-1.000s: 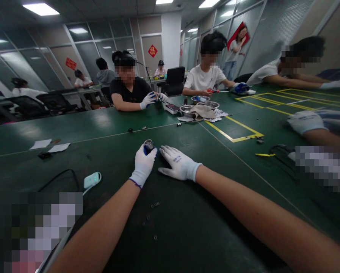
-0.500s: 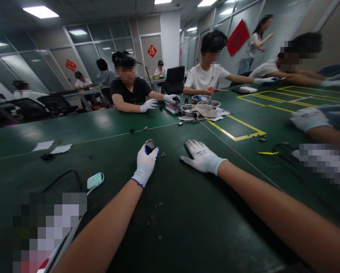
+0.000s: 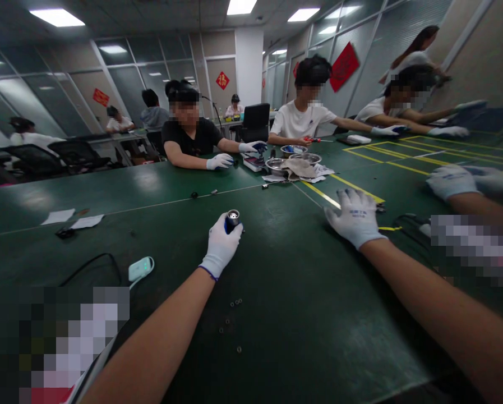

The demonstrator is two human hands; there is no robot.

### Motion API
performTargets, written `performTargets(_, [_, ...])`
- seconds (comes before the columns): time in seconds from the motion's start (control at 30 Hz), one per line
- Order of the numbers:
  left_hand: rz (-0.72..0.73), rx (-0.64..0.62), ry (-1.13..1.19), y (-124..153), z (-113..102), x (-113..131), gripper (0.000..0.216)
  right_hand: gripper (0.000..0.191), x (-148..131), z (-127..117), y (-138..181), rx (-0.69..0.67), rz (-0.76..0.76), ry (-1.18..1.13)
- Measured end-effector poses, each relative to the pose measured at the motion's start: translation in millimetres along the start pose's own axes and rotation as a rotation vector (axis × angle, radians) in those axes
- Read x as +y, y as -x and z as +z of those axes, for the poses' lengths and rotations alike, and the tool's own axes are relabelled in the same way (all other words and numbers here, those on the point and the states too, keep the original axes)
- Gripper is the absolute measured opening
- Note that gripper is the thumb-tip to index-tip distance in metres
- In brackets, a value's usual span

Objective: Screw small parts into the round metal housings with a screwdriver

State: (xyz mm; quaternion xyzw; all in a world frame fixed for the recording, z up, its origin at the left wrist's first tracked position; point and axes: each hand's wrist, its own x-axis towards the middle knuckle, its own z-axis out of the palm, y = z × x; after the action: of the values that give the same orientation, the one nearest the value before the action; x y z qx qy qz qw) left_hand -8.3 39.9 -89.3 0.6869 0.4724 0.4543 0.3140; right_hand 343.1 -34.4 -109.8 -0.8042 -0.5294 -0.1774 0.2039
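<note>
The left hand (image 3: 224, 240) grips a metal cup (image 3: 233, 216), mouth up, over the table (image 3: 293, 314); the right hand (image 3: 354, 217), fingers spread, is near yellow tape (image 3: 344, 180). A tilt might spill any contents; a sweeping left forearm (image 3: 162, 331) might scatter the rings (image 3: 239, 349) (tiny, easily lost).

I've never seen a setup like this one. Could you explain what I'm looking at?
There is no machine: a camera worn on someone's head looks forward and down at their own gloved hands. The left hand holds a small metal cylinder, its open end showing. The right hand is open, palm down, near yellow tape. On the green table lie six small rings, a pale device and paper slips; farther off stand metal bowls beside a cloth. Other gloved hands belong to co-workers.
</note>
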Motion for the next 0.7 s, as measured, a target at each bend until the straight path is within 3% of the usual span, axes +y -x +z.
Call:
performTargets(0.13, [0.133,-0.068,0.000,8,2,3,0.028,0.067,-77,-9,27,-0.002,-0.402,-0.339])
performTargets(0.23, [0.248,-0.092,-0.027,13,2,5,0.030,0.067,-138,-9,49,-0.003,-0.553,-0.592])
performTargets(0.33, [0.284,-0.093,-0.055,14,0,4,0.034,0.053,-183,-9,59,-0.016,-0.471,-0.805])
performTargets(0.4, [0.283,-0.062,-0.099,12,-2,1,0.036,0.041,-199,-8,60,-0.025,-0.383,-0.933])
performTargets(0.5, [0.303,-0.061,-0.155,12,-4,-3,0.037,0.038,-204,-8,59,-0.059,-0.312,-1.084])
performTargets(0.7, [0.453,-0.084,-0.188,29,-14,-2,0.070,0.041,-193,-9,70,-0.164,-0.153,-1.254])
